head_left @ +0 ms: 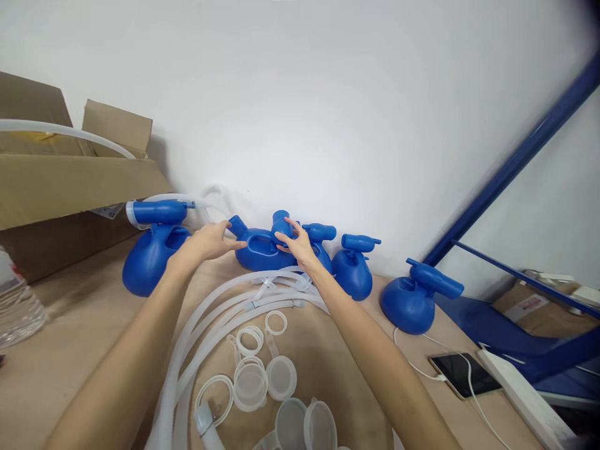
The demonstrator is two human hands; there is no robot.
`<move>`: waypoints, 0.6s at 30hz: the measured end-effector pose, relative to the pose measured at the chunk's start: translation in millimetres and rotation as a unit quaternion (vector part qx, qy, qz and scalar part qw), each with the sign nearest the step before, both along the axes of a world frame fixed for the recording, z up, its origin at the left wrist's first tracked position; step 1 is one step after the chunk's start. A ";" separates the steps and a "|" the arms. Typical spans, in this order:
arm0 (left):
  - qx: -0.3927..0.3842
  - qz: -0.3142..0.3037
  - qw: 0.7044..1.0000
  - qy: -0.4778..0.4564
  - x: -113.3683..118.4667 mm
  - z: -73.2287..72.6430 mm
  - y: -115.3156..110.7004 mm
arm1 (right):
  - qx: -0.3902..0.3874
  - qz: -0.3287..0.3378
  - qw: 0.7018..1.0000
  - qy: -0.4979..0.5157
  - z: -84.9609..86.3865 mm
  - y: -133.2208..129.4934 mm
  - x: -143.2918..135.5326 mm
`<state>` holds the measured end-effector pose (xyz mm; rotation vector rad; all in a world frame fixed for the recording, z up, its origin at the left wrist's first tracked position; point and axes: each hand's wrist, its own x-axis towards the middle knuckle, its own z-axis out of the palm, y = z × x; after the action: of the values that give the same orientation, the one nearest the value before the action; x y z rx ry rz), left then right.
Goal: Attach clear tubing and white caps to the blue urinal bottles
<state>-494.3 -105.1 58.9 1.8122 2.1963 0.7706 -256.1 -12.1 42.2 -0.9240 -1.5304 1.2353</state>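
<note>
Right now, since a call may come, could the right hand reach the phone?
Probably yes: only a white cable crosses the phone, though the right hand is holding a blue piece.

Bottles (407, 307) stand across the table (84, 319) before the wall (351, 112) — box (70, 187) at left, phone (452, 373) at right — and nearer, caps (282, 379) lie within the hose's (172, 375) curve.

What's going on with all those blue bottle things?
Somebody's right hand is holding a short blue piece at the middle blue bottle. Their left hand is open beside that bottle's spout. More blue bottles stand around, and clear tubes and round lids lie in front.
</note>
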 end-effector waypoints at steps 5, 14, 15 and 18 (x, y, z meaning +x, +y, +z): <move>0.123 0.008 0.987 -0.106 14.5 -16.8 13.2 | 0.068 0.028 0.996 0.055 31.2 -23.8 11.2; 0.236 -0.167 0.919 -0.268 46.5 22.4 -9.2 | 0.070 0.000 0.998 -0.012 74.9 -115.8 98.3; 0.199 -0.193 0.923 -0.266 55.9 24.2 -12.2 | 0.052 -0.007 0.998 -0.029 73.7 -123.9 112.9; 0.083 -0.248 0.925 -0.277 89.2 18.8 -17.1 | -0.019 -0.019 0.997 -0.076 66.6 -138.2 159.7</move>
<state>-405.2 -122.2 77.8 1.8116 1.2837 1.1830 -96.4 -150.4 108.8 -1.0879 -1.6040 1.1925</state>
